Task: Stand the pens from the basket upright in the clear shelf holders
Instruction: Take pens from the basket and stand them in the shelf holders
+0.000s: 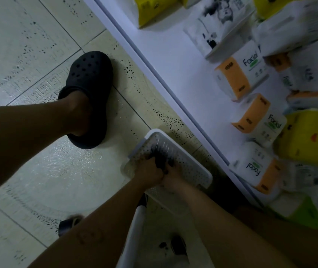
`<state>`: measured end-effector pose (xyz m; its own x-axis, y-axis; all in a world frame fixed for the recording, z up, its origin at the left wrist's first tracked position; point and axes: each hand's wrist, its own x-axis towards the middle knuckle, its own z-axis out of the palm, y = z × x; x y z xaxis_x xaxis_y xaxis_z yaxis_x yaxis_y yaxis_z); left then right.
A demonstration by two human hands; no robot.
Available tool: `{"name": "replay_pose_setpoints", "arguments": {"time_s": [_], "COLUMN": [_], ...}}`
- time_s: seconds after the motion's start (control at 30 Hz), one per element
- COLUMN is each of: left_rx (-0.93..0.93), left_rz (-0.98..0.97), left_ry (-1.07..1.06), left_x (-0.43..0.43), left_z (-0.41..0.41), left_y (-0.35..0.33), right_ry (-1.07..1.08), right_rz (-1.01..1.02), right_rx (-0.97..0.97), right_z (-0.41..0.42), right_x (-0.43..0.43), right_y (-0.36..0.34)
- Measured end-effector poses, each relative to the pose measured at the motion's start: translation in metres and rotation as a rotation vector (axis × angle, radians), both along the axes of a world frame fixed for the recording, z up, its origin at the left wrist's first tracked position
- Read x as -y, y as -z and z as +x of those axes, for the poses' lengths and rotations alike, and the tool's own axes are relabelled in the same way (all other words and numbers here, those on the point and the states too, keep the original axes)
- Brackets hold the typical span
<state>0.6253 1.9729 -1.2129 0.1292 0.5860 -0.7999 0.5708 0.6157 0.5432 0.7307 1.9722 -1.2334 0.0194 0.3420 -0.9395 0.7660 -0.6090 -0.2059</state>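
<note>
In the head view, we are reaching both hands into the white perforated basket (193,169), which is sitting on the tiled floor (38,45) just left of the low shelf (173,64). Our left hand (150,172) and right hand (174,176) are touching, their fingers curling around a blurred bundle of dark pens (161,160) inside the basket. Facial tissue packs (245,76) are lying on the shelf, and a black clog (90,78) is resting farther left.
</note>
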Motion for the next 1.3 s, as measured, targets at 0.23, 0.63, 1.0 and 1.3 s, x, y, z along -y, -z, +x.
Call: {"name": "replay_pose_setpoints", "arguments": {"time_s": [0.23, 0.63, 1.0, 1.3], "left_rx": [0.008, -0.055, 0.104, 0.179], "left_rz": [0.075, 0.178, 0.303, 0.632], "left_ry": [-0.156, -0.247, -0.034, -0.062], "left_x": [0.007, 0.003, -0.012, -0.012], "left_z": [-0.004, -0.011, -0.021, -0.012], "left_y": [0.0, -0.024, -0.112, -0.22], "right_ry": [0.291, 0.194, 0.176, 0.265], "right_rz": [0.086, 0.239, 0.505, 0.87], "right_rx": [-0.031, 0.045, -0.077, -0.169], "right_z": [0.004, 0.023, 0.021, 0.04], "right_x": [0.0, -0.008, -0.001, 0.005], "right_y": [-0.006, -0.045, -0.149, -0.255]}}
